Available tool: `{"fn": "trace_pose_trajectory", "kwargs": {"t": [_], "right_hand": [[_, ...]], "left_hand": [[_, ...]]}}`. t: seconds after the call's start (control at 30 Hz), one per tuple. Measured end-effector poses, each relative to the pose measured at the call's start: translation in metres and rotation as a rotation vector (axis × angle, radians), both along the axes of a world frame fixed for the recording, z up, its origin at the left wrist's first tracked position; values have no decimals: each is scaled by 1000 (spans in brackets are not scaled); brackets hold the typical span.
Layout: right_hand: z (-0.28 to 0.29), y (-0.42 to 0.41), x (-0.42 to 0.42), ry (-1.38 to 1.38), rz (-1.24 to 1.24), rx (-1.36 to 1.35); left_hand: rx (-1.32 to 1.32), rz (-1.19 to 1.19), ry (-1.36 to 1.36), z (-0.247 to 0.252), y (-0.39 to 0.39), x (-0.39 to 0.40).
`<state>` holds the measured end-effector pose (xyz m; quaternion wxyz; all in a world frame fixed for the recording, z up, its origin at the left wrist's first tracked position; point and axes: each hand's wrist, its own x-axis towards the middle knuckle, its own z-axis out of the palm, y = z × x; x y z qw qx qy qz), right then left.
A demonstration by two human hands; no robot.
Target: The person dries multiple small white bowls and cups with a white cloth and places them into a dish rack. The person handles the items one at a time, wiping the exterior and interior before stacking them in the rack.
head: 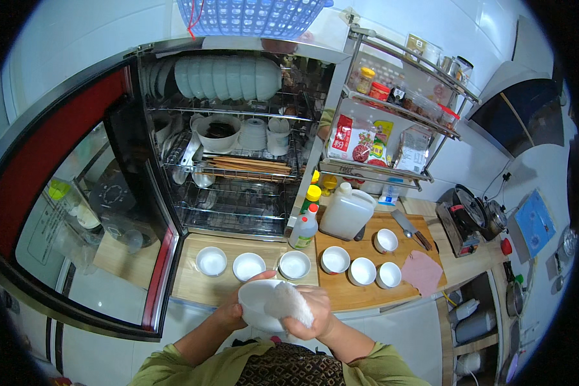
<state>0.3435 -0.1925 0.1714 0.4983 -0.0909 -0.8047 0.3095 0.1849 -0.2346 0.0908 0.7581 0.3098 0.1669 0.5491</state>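
Note:
A white bowl (254, 300) is tilted in front of my body, its rim gripped by my left hand (232, 305). Bunched in my right hand (313, 309) is a white fluffy cloth (289, 303), pressed against the inside of the bowl. Beyond my hands, small white bowls stand on the light wooden counter (186, 284), among them a left one (211, 261), a middle one (249, 267) and a right one (294, 265). Several more, such as this white bowl (335, 260), stand on the bamboo board (347, 301), near a pink cloth (421, 272).
An open dish cabinet (231, 231) holds plates, bowls and chopsticks (251, 165); its glass door (89, 193) swings out at left. A plastic jug (347, 212), a bottle (304, 229) and a cleaver (405, 223) lie or stand behind the bowls. A spice rack (395, 103) is above.

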Motion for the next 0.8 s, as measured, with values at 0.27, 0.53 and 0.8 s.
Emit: {"fn": "trace_pose_trajectory", "kwargs": {"t": [0.27,0.53,0.8], "right_hand": [[4,10,0,-129,-140,178],[2,-5,-2,-177,-207,127],[-17,-15,12,-75,-116,-262]], "left_hand": [[222,293,560,30,-12,15],[154,235,443,13,-12,18],[-83,-110,-211,1,-18,14]]}}
